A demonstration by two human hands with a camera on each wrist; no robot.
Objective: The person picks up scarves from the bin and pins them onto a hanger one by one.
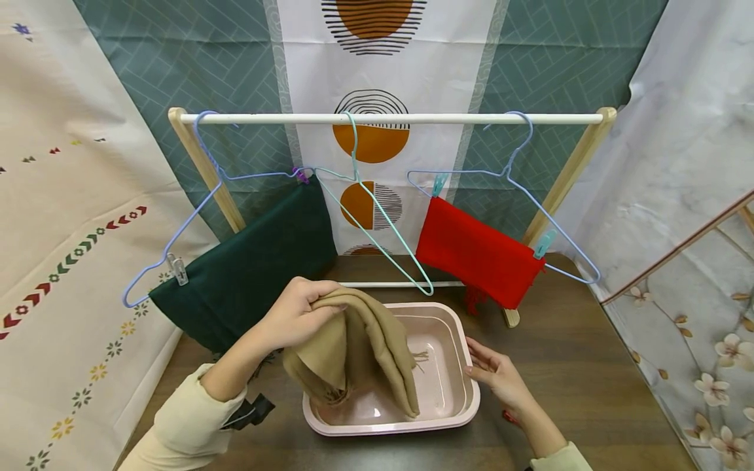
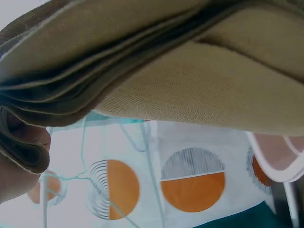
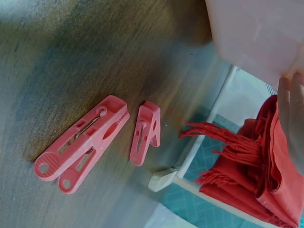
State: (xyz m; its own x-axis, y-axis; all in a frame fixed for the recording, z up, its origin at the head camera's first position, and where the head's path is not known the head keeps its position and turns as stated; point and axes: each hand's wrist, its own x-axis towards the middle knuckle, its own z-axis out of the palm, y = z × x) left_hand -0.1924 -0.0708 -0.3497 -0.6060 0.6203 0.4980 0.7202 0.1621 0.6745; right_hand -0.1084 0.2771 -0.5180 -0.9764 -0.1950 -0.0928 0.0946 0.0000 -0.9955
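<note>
My left hand [image 1: 300,313] grips one end of a folded tan scarf [image 1: 377,327]. The scarf drapes over a pale pink basin [image 1: 389,428], its lower folds and fringe overlapping the inside of the basin. Close up in the left wrist view, the scarf's stacked layers [image 2: 199,85] fill the upper half, and part of the left hand [image 2: 16,175] shows at the edge. At the basin's right rim, my right hand [image 1: 497,376] has its thumb over the edge and its fingers against the outer wall, holding it lightly.
Behind stands a rack with a white rod [image 1: 271,119]. A dark green cloth [image 1: 265,255] and red scarf [image 1: 477,252] hang clipped on blue hangers; between them is a bare mint hanger [image 1: 391,222]. Two red clothespins [image 3: 85,142] lie on the wooden table [image 3: 95,57].
</note>
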